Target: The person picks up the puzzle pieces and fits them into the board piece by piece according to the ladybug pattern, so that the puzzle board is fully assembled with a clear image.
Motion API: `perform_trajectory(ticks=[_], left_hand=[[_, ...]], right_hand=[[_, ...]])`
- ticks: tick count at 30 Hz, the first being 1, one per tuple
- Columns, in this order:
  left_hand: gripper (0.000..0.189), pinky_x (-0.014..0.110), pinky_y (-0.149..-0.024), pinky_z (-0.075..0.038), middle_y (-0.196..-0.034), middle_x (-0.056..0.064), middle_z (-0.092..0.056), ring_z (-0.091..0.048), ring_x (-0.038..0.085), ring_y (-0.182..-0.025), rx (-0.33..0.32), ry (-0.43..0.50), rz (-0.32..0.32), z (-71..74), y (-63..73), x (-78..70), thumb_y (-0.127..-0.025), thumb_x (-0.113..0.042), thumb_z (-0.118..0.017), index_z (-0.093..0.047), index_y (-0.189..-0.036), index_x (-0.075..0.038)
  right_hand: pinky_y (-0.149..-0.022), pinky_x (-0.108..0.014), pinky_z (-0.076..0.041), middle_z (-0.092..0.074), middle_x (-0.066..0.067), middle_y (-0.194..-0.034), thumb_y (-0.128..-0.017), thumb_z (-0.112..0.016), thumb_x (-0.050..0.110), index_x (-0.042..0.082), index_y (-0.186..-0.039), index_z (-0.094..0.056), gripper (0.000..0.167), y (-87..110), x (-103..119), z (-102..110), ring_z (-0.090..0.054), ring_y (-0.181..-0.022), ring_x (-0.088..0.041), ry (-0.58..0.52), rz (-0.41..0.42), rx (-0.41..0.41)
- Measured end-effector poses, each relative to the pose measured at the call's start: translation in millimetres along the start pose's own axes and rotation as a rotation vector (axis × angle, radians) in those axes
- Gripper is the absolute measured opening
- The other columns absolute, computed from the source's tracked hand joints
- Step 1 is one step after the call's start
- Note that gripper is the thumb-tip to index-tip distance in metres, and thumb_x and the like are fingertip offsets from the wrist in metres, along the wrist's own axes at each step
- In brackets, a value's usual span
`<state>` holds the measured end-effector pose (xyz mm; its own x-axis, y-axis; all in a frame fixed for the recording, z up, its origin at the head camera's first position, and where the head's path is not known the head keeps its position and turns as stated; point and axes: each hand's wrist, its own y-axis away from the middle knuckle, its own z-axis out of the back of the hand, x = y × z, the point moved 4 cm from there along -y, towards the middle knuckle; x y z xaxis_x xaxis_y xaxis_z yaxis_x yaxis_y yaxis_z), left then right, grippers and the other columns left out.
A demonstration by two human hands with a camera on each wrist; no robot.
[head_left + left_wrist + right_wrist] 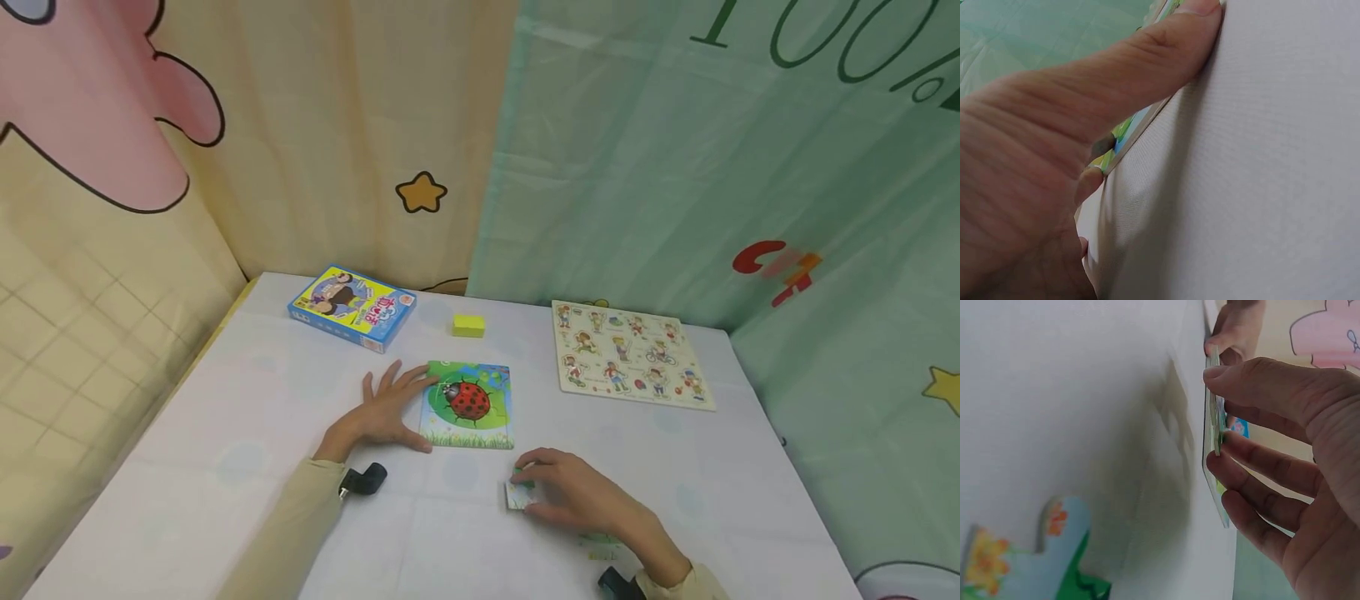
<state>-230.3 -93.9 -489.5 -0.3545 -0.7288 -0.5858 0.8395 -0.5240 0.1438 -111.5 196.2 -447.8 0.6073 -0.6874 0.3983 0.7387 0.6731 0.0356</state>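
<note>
A square ladybug jigsaw puzzle (468, 401) lies flat on the white table. My left hand (386, 408) spreads over its left side, fingertips at the upper left edge and thumb by the lower left corner. In the left wrist view the thumb (1147, 59) stretches along the puzzle's side, close over the cloth. My right hand (573, 490), nearer the front, pinches a pale jigsaw piece (519, 495) with green on it. Seen edge-on in the right wrist view, that piece (1214, 406) sits between thumb and fingertips, above the tabletop.
Another jigsaw piece (1063, 550), blue and green with flowers, lies on the table below my right wrist. Farther back are a blue and yellow box (352, 307), a yellow block (468, 326) and a board with cartoon children (630, 354). Curtains (630, 167) hang behind the table.
</note>
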Motion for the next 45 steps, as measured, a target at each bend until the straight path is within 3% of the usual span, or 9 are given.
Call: perform_trajectory(ticks=[11,18,27,40,45], left_hand=[[0.111,0.079,-0.11,0.008,-0.168,0.008,-0.017,0.005,0.048,-0.153,0.0,-0.019,0.008,0.3,0.4,-2.8,-0.066,-0.053,-0.089,-0.034,-0.157,-0.02],[0.111,0.079,-0.11,0.008,-0.168,0.008,-0.017,0.004,0.048,-0.152,-0.001,-0.018,0.007,0.5,1.9,-3.2,-0.066,-0.053,-0.089,-0.034,-0.157,-0.019],[0.111,0.079,-0.11,0.007,-0.168,0.008,-0.017,0.004,0.049,-0.152,0.002,-0.029,0.005,1.3,2.3,-3.0,-0.066,-0.053,-0.089,-0.034,-0.157,-0.019],[0.112,0.079,-0.11,0.007,-0.168,0.007,-0.018,0.003,0.047,-0.153,0.0,-0.012,-0.003,0.9,2.0,-1.5,-0.065,-0.055,-0.089,-0.034,-0.157,-0.022],[0.098,0.079,-0.11,0.008,-0.168,0.006,-0.019,0.003,0.047,-0.153,-0.006,-0.011,-0.006,1.3,2.0,-1.0,-0.076,-0.056,-0.081,-0.035,-0.156,-0.023]], right_hand=[[-0.105,-0.038,-0.049,-0.064,0.001,-0.133,-0.092,-0.072,0.029,0.018,-0.119,-0.073,0.029,-44.4,20.6,11.9,-0.058,-0.124,-0.018,0.052,0.04,-0.016],[-0.101,-0.038,-0.052,-0.064,-0.004,-0.135,-0.093,-0.073,0.025,0.015,-0.122,-0.072,0.031,-70.7,26.7,9.7,-0.06,-0.122,-0.021,0.067,0.054,-0.084],[-0.105,-0.04,-0.05,-0.067,-0.006,-0.131,-0.096,-0.069,0.026,0.011,-0.123,-0.071,0.032,-101.0,29.3,0.6,-0.061,-0.124,-0.022,-0.016,0.022,-0.136],[-0.108,-0.04,-0.047,-0.07,-0.008,-0.126,-0.09,-0.076,0.021,0.004,-0.12,-0.072,0.035,-135.8,22.5,-19.5,-0.063,-0.121,-0.024,-0.015,-0.047,-0.146],[-0.109,-0.04,-0.046,-0.07,-0.007,-0.127,-0.09,-0.076,0.021,0.005,-0.119,-0.072,0.033,-138.3,23.1,-21.9,-0.062,-0.122,-0.025,-0.015,-0.072,-0.133]])
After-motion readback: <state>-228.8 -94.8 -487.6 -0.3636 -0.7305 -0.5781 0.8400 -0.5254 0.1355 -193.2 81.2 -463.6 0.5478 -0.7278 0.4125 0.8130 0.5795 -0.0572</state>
